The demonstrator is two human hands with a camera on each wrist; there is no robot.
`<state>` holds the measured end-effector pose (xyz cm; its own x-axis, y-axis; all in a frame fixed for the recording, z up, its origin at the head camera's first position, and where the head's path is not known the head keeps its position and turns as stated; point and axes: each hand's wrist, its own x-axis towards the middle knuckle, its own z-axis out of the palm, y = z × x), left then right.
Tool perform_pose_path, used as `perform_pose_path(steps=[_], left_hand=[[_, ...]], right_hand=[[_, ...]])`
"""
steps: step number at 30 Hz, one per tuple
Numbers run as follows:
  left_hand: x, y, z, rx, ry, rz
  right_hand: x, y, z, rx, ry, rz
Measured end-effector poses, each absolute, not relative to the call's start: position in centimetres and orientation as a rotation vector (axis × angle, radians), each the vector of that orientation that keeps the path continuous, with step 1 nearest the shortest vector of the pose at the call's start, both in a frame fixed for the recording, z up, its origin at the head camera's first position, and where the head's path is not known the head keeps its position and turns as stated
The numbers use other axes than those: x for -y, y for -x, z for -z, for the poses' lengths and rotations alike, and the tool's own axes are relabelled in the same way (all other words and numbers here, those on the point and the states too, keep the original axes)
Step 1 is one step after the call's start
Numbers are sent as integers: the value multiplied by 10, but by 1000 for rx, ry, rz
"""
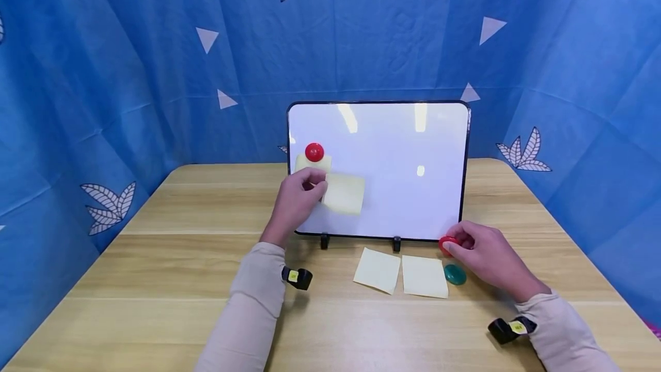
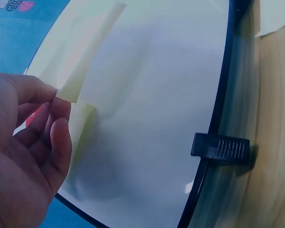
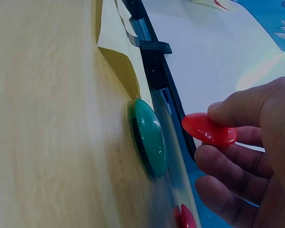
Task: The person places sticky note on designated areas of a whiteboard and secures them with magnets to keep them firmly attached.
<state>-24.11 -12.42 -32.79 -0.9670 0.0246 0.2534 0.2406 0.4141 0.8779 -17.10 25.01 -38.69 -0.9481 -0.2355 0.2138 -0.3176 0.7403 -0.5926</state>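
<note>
My left hand [image 1: 301, 195] pinches the edge of a pale yellow sticky note [image 1: 345, 194] in front of the whiteboard [image 1: 397, 200]. Behind that hand, another yellow note [image 1: 324, 163] lies on the board, partly covered by a round red magnet [image 1: 314, 152]. By the board's lower right corner, my right hand [image 1: 485, 250] holds a red magnet [image 3: 206, 130] between thumb and fingers. Just below it on the table lies a green magnet [image 1: 455, 274]. One more red magnet [image 3: 187, 217] shows at the bottom of the right wrist view.
Two more yellow notes, a left one [image 1: 378, 270] and a right one [image 1: 425, 276], lie on the wooden table [image 1: 155, 303] before the board. Black feet [image 1: 396, 244] support the board's lower edge. A blue patterned curtain [image 1: 387, 33] hangs behind and at the sides.
</note>
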Motion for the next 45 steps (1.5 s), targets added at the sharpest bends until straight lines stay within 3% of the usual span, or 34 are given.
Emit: perform_pose_path(steps=[22,30,45], left_hand=[[109,251,322,2354,167,1642],[95,252,325,2304,250,1634],[103,253,329,2268,176,1607]], right_hand=[[-240,172,371,2792,-412,-983],[-235,176,369,2782,-426,-1002],[-214,193,361,2737,-446,-1008]])
